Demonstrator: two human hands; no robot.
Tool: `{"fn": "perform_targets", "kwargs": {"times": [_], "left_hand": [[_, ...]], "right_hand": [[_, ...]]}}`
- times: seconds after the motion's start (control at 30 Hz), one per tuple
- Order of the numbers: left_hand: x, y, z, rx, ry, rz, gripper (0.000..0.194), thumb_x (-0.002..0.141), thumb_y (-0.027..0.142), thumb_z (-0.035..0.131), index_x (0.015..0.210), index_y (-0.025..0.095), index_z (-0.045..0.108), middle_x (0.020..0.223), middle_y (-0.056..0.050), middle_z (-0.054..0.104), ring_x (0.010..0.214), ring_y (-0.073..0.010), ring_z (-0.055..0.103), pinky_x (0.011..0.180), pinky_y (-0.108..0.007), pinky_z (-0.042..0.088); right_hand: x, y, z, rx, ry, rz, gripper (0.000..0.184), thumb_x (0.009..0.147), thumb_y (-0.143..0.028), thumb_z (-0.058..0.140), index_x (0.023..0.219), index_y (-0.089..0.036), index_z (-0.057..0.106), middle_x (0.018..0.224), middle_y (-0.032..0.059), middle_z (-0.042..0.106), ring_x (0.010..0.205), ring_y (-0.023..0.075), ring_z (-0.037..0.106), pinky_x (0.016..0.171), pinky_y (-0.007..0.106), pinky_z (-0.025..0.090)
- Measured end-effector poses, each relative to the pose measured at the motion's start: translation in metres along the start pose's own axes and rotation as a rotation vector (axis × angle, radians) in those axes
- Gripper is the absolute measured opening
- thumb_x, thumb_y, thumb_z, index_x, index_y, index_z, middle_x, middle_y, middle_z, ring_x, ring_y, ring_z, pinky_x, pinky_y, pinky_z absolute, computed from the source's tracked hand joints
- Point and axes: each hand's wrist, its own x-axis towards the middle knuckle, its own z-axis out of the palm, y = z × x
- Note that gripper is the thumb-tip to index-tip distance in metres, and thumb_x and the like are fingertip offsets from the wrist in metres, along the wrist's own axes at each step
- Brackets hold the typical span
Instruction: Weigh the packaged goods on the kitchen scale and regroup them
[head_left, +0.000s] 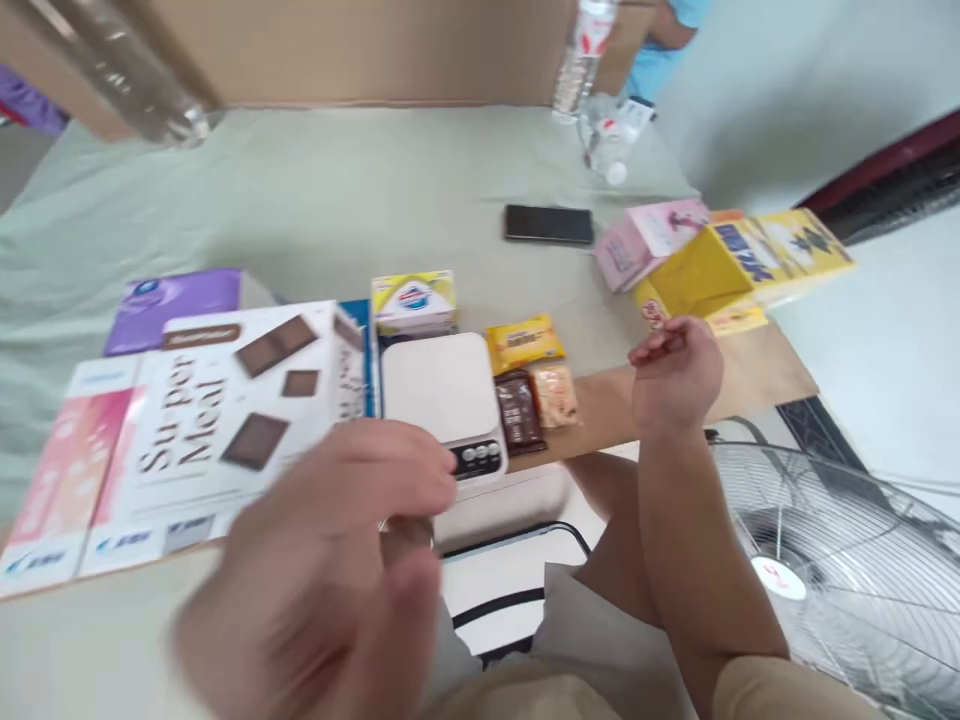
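My left hand [337, 560] is large and blurred in front of the kitchen scale. Its thumb stands apart from the fingers, and I see nothing held. The fingertips overlap the button panel of the white scale [439, 385]; whether they touch it I cannot tell. My right hand [679, 370] is raised with loosely curled fingers, nothing visible in them, just in front of an open yellow box [750, 260]. Beside the scale lie a dark brown wrapped bar [520, 412], a clear-wrapped snack [555, 395] and a yellow packet [525, 343].
A white "Super Meal" box [202, 430], a purple package [176, 305] and a small yellow-and-white box [414, 300] surround the scale's left and back. Farther off are a phone [548, 224], a pink box [652, 240] and plastic bottles [577, 80]. A caged fan [840, 570] stands at right.
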Motion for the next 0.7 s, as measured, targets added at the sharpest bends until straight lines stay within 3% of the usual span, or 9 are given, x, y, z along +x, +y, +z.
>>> {"fn": "perform_targets", "kwargs": {"times": [0.1,0.17,0.27,0.37,0.43,0.5,0.7], "left_hand": [[0.067,0.007,0.096,-0.006,-0.301,0.118,0.015,0.090,0.017,0.065,0.101,0.027,0.066,0.092,-0.001,0.076,0.085,-0.0194,0.074,0.073,-0.034,0.063],[0.099,0.007,0.161,0.057,-0.396,0.115,0.015,0.089,0.017,0.063,0.100,0.025,0.064,0.096,-0.002,0.076,0.089,-0.0186,0.074,0.084,-0.034,0.063],[0.139,-0.001,0.246,0.135,-0.372,0.130,0.028,0.087,0.026,0.068,0.114,0.023,0.063,0.125,-0.010,0.073,0.123,-0.0265,0.069,0.110,-0.045,0.057],[0.183,-0.011,0.306,0.229,-0.334,0.117,0.067,0.069,0.038,0.092,0.128,0.026,0.061,0.152,-0.014,0.058,0.154,-0.0368,0.044,0.131,-0.058,0.035],[0.208,-0.015,0.330,0.254,-0.362,0.117,0.083,0.060,0.043,0.099,0.132,0.032,0.061,0.154,-0.011,0.056,0.158,-0.0391,0.037,0.134,-0.062,0.026],[0.222,-0.016,0.340,0.276,-0.393,0.120,0.087,0.059,0.044,0.101,0.135,0.035,0.060,0.151,-0.010,0.059,0.155,-0.0392,0.040,0.134,-0.063,0.026],[0.213,-0.006,0.334,0.248,-0.360,0.119,0.090,0.060,0.041,0.102,0.137,0.030,0.056,0.144,-0.011,0.059,0.146,-0.0355,0.052,0.123,-0.050,0.047]], "right_hand": [[0.020,-0.018,-0.035,0.035,0.073,-0.030,0.026,0.081,-0.047,0.068,0.077,-0.024,0.056,0.065,-0.0052,0.051,0.056,0.0096,0.050,0.053,0.023,0.043],[0.031,-0.025,-0.056,0.032,0.145,-0.030,0.025,0.078,-0.045,0.071,0.077,-0.025,0.056,0.067,-0.0047,0.052,0.057,0.0104,0.049,0.054,0.024,0.041],[0.045,-0.030,-0.080,0.025,0.202,0.067,0.026,0.077,-0.047,0.071,0.080,-0.025,0.056,0.071,-0.0048,0.052,0.060,0.0112,0.048,0.057,0.026,0.040],[0.052,-0.032,-0.091,0.045,0.206,0.184,0.030,0.075,-0.050,0.070,0.084,-0.026,0.054,0.076,-0.0046,0.053,0.065,0.0119,0.051,0.062,0.027,0.042],[0.053,-0.035,-0.093,0.077,0.226,0.234,0.030,0.073,-0.048,0.070,0.085,-0.026,0.054,0.078,-0.0041,0.054,0.068,0.0124,0.052,0.063,0.027,0.042],[0.051,-0.040,-0.092,0.108,0.250,0.261,0.028,0.072,-0.047,0.069,0.085,-0.026,0.055,0.078,-0.0037,0.055,0.069,0.0127,0.053,0.063,0.027,0.042],[0.045,-0.054,-0.090,0.162,0.271,0.239,0.025,0.069,-0.043,0.069,0.083,-0.026,0.056,0.076,-0.0040,0.053,0.068,0.0120,0.053,0.063,0.027,0.043]]}}
